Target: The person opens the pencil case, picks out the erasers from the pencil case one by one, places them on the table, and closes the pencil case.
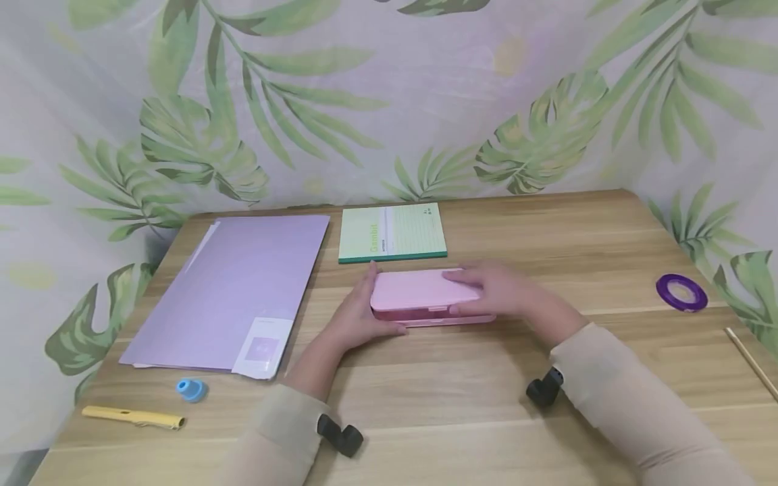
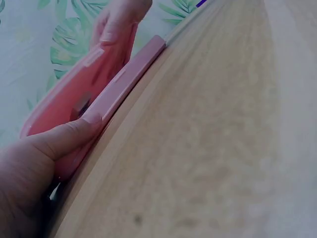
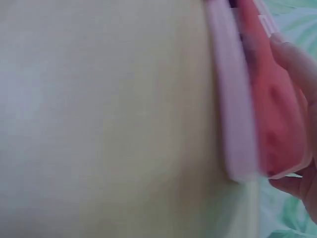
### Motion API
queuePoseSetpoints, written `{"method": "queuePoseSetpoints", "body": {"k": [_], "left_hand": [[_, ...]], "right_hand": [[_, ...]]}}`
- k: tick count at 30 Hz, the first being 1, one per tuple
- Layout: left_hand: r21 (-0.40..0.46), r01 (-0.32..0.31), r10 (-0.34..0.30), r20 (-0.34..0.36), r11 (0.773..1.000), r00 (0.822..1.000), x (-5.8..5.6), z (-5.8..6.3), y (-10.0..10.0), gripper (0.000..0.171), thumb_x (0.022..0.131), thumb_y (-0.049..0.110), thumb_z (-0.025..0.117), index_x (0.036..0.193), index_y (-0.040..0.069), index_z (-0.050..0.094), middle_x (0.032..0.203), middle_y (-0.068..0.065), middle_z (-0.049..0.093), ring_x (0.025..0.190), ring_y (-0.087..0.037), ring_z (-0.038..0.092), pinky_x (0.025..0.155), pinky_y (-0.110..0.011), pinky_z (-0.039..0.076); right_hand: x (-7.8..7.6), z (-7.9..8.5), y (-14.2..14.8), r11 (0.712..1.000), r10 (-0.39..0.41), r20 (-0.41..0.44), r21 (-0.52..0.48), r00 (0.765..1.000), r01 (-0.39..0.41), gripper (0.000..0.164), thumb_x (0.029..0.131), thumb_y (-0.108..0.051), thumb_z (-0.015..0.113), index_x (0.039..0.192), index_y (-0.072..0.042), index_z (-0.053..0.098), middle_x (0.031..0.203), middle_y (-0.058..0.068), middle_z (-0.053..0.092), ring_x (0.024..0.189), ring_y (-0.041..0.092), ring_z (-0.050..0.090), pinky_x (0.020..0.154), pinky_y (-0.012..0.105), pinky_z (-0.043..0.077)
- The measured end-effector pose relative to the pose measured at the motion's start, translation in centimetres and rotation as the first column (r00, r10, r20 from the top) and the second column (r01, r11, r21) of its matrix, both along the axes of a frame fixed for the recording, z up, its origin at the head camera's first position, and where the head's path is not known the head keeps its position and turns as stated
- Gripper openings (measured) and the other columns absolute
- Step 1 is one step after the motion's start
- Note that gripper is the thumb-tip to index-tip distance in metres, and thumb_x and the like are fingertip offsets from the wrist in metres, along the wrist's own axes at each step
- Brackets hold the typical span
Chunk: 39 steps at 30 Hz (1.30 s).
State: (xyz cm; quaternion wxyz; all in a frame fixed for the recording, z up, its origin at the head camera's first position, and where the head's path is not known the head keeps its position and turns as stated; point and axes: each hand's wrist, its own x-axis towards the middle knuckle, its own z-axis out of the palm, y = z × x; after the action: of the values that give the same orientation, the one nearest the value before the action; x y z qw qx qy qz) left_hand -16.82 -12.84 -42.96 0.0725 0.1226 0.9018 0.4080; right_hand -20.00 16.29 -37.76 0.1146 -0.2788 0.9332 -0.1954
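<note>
A pink pencil case (image 1: 419,289) lies in the middle of the table, its lid raised part way from its base. My left hand (image 1: 358,314) grips the left end, with the thumb on the front wall of the base (image 2: 116,84). At the other end my right hand (image 1: 501,290) holds the lid (image 3: 285,131), thumb at its front edge and fingers around the back corner. Through the gap, the left wrist view shows the lid's reddish inside and a small dark shape. Most of the case's interior is hidden.
Behind the case lies a green notebook (image 1: 392,233). A purple folder (image 1: 243,283) is on the left, with a blue cap-like piece (image 1: 191,389) and a yellow pen (image 1: 134,416) before it. At right are a purple tape ring (image 1: 665,291) and a thin stick (image 1: 752,364).
</note>
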Motion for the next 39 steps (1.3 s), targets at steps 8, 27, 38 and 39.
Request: {"method": "queuePoseSetpoints", "body": {"k": [8,27,38,39], "left_hand": [[0.032,0.021,-0.021,-0.005,0.999,1.000,0.0,0.1,-0.2,0.130,0.065,0.042,0.089,0.159,0.016,0.002,0.163,-0.009,0.022,0.150,-0.025,0.023,0.122,-0.044,0.022],[-0.040,0.024,-0.023,0.033,0.999,0.999,0.1,0.7,-0.4,0.120,0.068,0.046,0.084,0.159,0.021,0.010,0.162,-0.007,0.028,0.148,-0.026,0.028,0.121,-0.047,0.026],[-0.073,0.025,-0.022,0.040,0.997,0.999,0.2,0.9,-0.3,0.118,0.070,0.046,0.083,0.159,0.021,0.010,0.160,-0.009,0.032,0.147,-0.030,0.031,0.120,-0.049,0.027],[-0.078,0.022,-0.019,0.042,0.997,0.999,0.2,0.9,-0.3,0.118,0.070,0.046,0.083,0.159,0.021,0.010,0.159,-0.010,0.032,0.146,-0.030,0.031,0.120,-0.049,0.027]], "right_hand": [[-1.9,2.6,0.8,0.946,-0.211,0.101,-0.231,0.972,0.229,0.044,0.096,-0.043,0.058,0.127,-0.013,0.065,0.127,0.014,0.066,0.121,0.035,0.060,0.103,0.052,0.047],[-4.5,-0.1,-0.9,0.834,-0.452,-0.060,-0.384,0.890,0.397,0.051,0.096,-0.039,0.059,0.139,-0.012,0.054,0.143,0.020,0.046,0.134,0.040,0.039,0.112,0.057,0.031],[-1.1,-1.0,-2.9,0.985,-0.152,-0.333,-0.125,0.930,0.116,0.063,0.080,-0.052,0.072,0.129,-0.013,0.064,0.130,0.012,0.059,0.125,0.032,0.048,0.109,0.051,0.035],[-1.0,-1.2,-3.1,0.992,-0.112,-0.319,-0.099,0.941,0.084,0.066,0.078,-0.055,0.073,0.129,-0.014,0.064,0.127,0.011,0.060,0.123,0.030,0.049,0.108,0.050,0.038]]}}
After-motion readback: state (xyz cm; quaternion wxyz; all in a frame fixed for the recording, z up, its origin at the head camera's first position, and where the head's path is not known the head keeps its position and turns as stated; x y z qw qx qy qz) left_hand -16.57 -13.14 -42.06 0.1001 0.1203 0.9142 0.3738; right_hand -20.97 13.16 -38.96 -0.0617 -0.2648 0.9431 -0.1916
